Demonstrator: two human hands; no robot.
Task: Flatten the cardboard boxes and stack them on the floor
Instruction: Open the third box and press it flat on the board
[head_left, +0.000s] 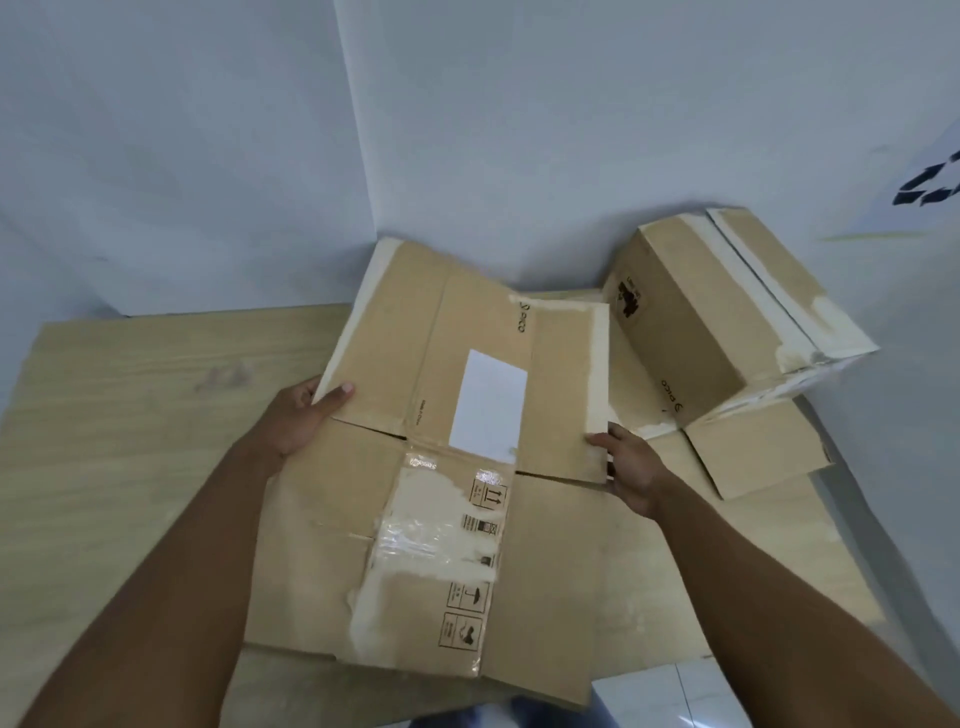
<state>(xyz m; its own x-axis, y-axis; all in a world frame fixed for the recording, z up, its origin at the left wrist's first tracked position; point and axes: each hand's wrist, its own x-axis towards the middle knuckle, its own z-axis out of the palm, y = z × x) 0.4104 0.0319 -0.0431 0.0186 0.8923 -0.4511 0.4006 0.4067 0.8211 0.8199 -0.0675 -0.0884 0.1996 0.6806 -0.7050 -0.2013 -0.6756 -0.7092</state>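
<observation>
Holds a collapsed cardboard box (550, 561) in both hands above the table (130, 441), towards its near edge. Pinches the box's left edge with the left hand (301, 415): thumb on top of the panel, fingers hidden underneath. Grips the right edge of the upper right flap with the right hand (631, 470): thumb on the upper face, remaining fingers curled behind the board.

Shows the box largely flattened, lower half low over the tabletop, upper flaps raised and tilted towards the wall (519, 130). Carries a blank white label (488, 405) at centre, with clear tape (431, 530) and torn paper residue below it, and printed handling symbols along the same strip. Overhangs the table's near edge at the bottom right corner. Cannot tell whether the underside touches the tabletop.

Records a second box (701, 322) at the far right of the table, in full box form, tilted, close to the wall, with one flap open and lying forward on the table. Places it just beside the held box, right hand between the two; cannot tell whether they touch.

Notes pale tiled floor (654, 691) past the table's front right corner, and a white sheet (930, 182) with a black printed mark on the right-hand wall.
</observation>
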